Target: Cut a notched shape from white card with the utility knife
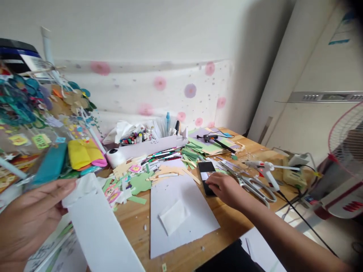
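Observation:
My left hand (pixel 34 219) is closed on the upper end of a long white paper piece (pixel 99 230), thumb on top, where a crumpled white flap is folded over. The piece slants down past the bottom edge of the view. My right hand (pixel 222 188) lies over a black smartphone (pixel 206 167) on the table, bent fingertips touching its lit screen and gripping nothing. Between the hands, a pale lilac board (pixel 198 219) lies flat with a small white paper packet (pixel 173 217) on it.
Paper scraps (pixel 140 183) and a pen box (pixel 153 145) fill the table's back. Scissors (pixel 252 185), a white glue gun (pixel 265 172) with a red light and a black glue gun (pixel 214 139) lie right. A fan (pixel 346 143) stands beyond; hanging ornaments (pixel 31 94) are left.

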The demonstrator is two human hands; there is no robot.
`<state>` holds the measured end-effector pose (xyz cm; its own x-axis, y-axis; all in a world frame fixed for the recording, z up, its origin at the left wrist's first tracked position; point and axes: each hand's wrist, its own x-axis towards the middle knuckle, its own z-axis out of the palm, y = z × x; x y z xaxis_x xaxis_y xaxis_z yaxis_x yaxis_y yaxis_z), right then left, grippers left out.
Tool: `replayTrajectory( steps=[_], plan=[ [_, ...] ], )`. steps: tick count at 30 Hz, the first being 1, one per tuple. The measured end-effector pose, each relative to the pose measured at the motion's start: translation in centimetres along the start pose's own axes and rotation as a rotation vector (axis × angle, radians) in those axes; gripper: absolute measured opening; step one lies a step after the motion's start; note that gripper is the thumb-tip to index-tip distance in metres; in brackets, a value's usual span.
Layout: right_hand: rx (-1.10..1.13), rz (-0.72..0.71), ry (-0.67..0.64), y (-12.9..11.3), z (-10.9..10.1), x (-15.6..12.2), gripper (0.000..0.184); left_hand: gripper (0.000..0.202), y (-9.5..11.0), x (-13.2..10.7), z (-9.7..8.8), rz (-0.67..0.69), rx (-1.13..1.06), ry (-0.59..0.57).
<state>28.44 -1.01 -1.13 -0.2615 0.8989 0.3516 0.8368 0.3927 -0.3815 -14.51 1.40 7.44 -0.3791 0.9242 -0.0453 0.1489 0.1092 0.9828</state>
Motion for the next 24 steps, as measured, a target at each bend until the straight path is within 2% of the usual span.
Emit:
replayTrajectory(
  steps=[2, 4, 11, 14, 16, 19, 22, 24],
  plan=[
    [0.013, -0.038, -0.045, -1.2, 0.8, 0.9, 0.021, 0.009, 0.0, -0.7, -0.5, -0.091, -0.152, -0.026],
    [0.029, -0.082, -0.096, -2.3, 1.5, 1.8, 0.022, 0.014, 0.0, -1.2, -1.1, -0.132, -0.200, -0.017],
    [0.062, -0.232, -0.240, -6.6, 3.9, 4.4, 0.023, 0.018, -0.4, -2.1, -3.6, -0.067, -0.145, 0.009],
    [0.043, -0.246, -0.276, -7.3, 4.6, 5.4, 0.022, 0.021, -0.3, -2.3, -4.0, -0.076, -0.118, -0.009],
    [0.008, -0.222, -0.295, -6.8, 5.0, 6.4, 0.020, 0.022, 0.0, -2.2, -3.1, -0.078, -0.097, -0.092],
    [-0.076, -0.143, -0.310, -4.9, 5.3, 8.4, 0.016, 0.019, 0.5, -1.5, -0.2, -0.038, -0.100, -0.224],
    [-0.186, -0.026, -0.298, -1.8, 4.7, 10.6, 0.025, 0.018, 1.0, -0.4, 2.9, 0.008, -0.109, -0.324],
    [-0.269, 0.074, -0.270, 0.8, 3.4, 12.2, 0.026, 0.017, 0.9, 0.3, 4.4, 0.019, -0.104, -0.377]
  ],
)
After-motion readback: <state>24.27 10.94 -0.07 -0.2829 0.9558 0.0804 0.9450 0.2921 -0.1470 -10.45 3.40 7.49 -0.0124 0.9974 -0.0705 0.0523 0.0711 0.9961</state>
